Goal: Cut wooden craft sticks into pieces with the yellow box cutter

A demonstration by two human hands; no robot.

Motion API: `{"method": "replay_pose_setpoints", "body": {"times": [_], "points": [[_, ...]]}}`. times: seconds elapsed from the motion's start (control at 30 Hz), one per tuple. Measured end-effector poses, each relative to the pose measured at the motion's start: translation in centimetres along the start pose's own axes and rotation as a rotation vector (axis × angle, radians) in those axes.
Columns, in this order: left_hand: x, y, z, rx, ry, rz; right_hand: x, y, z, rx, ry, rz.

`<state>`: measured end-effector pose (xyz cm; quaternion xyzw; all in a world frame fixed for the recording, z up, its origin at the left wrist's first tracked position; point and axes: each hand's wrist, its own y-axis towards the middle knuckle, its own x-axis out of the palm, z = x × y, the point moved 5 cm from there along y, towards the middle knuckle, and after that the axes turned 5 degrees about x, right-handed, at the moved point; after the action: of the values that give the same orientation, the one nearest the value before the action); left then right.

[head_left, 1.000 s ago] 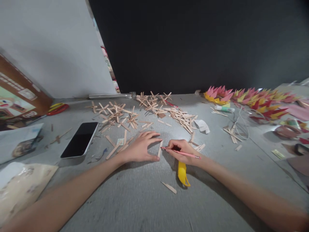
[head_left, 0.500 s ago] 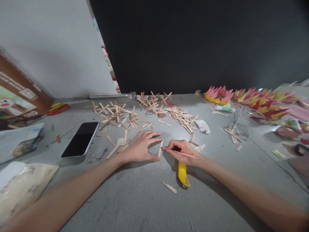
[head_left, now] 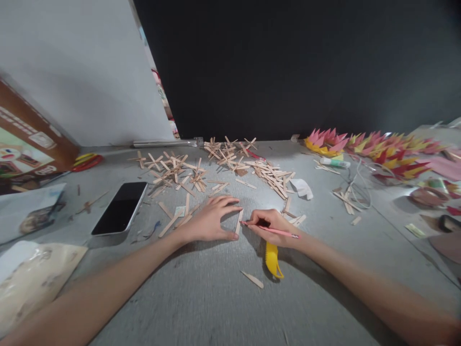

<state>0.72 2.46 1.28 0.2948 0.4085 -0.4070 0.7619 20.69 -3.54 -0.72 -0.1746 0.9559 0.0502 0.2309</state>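
Observation:
My left hand (head_left: 211,219) grips a short wooden craft stick (head_left: 239,222) by its two ends, thumb at the near end and fingertips at the far end. The stick lies on the grey table. In my right hand (head_left: 270,225) a pink pencil (head_left: 279,231) is pinched, its tip at the middle of the stick's right edge. Partly under the right hand rests a yellow cutter (head_left: 272,262), its upper part hidden. A split craft stick piece (head_left: 253,279) lies on the table just left of the cutter.
Behind the hands lie crossed stick pieces (head_left: 173,168) and a heap of loose sticks (head_left: 272,177). A phone (head_left: 120,208) is at left. Pink and yellow paper crowns (head_left: 327,142), a glue stick (head_left: 334,162) and a white cable (head_left: 356,185) sit at right. A black panel (head_left: 288,67) rises behind.
Almost nothing differs. Both hands, the craft stick and the pencil keep nearly the same places, with the pencil tip still at the stick's edge.

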Motion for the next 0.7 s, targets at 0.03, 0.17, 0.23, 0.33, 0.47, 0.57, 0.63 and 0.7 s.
{"method": "replay_pose_setpoints", "body": {"times": [0.03,0.17,0.23,0.33,0.47,0.57,0.63,0.7], "points": [[-0.01,0.00,0.02,-0.002,0.000,-0.002,-0.09,0.01,0.08,0.006,-0.008,0.016],[-0.01,0.01,0.01,-0.015,0.016,-0.017,-0.04,0.01,0.16,0.002,-0.008,0.024],[0.03,0.00,-0.04,-0.016,0.023,-0.022,0.09,-0.01,0.14,0.000,0.003,0.009],[0.09,-0.03,-0.08,-0.008,0.021,-0.019,-0.05,-0.05,0.09,0.007,-0.010,0.038],[0.00,-0.05,0.02,-0.003,0.012,0.000,0.06,-0.10,-0.16,-0.011,0.000,-0.007],[-0.09,-0.01,0.16,0.000,0.001,0.004,-0.07,-0.06,-0.17,0.003,-0.015,0.023],[-0.14,0.01,0.21,0.002,0.000,0.009,-0.07,-0.02,-0.27,0.004,-0.026,0.026],[-0.15,0.00,0.21,0.002,0.002,0.011,0.03,-0.02,-0.48,-0.009,-0.019,-0.001]]}}
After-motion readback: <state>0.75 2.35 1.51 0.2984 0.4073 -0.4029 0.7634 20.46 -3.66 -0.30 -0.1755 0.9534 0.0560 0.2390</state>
